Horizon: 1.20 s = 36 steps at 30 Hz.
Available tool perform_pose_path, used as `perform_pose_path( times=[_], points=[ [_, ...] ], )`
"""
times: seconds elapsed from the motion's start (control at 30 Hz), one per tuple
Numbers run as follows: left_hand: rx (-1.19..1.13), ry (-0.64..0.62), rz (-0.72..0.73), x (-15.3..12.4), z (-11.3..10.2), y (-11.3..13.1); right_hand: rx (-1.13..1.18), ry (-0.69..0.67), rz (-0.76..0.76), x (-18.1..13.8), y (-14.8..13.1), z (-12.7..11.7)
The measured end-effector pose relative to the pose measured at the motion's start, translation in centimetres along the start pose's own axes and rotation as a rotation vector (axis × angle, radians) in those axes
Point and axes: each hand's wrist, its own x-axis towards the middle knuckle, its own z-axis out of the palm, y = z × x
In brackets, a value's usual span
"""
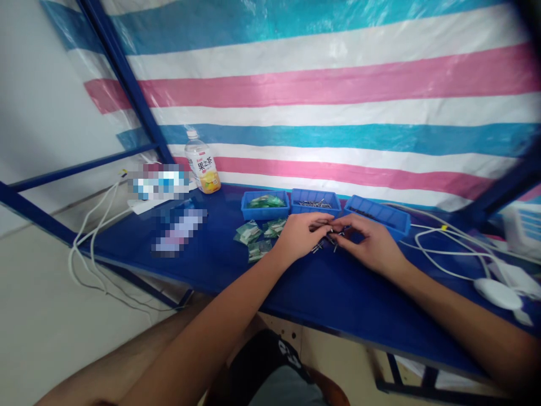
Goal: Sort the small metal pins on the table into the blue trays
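My left hand [301, 232] and my right hand [367, 241] meet over a small heap of metal pins [326, 243] on the blue table [211, 254]. Both hands have their fingers curled and pinched together, fingertips touching at the pins; what each pinch holds is too small to name. Several small green packets [256, 234] lie just left of my left hand. Behind the hands stand three blue trays: one with green packets [265, 204], one with metal pins [315, 201], and a third [377, 214] at the right.
A drink bottle [203, 168] stands at the back left beside blurred boxes [158, 181]. White cables [91, 237] hang off the left edge. More white cables [443, 254], a white mouse [497, 293] and a white box [522, 228] sit at the right. A striped tarp [321, 90] hangs behind.
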Motion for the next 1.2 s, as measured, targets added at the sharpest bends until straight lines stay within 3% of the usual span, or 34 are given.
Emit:
perform_pose_path(
  times=[0.27, 0.5, 1.2],
  points=[
    [-0.020, 0.118, -0.068, 0.0, -0.1, -0.2, 0.013, 0.037, 0.114, -0.3, -0.1, -0.2],
    [0.059, 0.095, -0.046, 0.0, -0.1, 0.3, -0.083, -0.005, 0.018, 0.1, 0.2, -0.5],
    [0.049, 0.117, -0.015, 0.1, -0.2, 0.5, -0.095, -0.235, -0.042, 0.4, -1.0, -0.3]
  ],
)
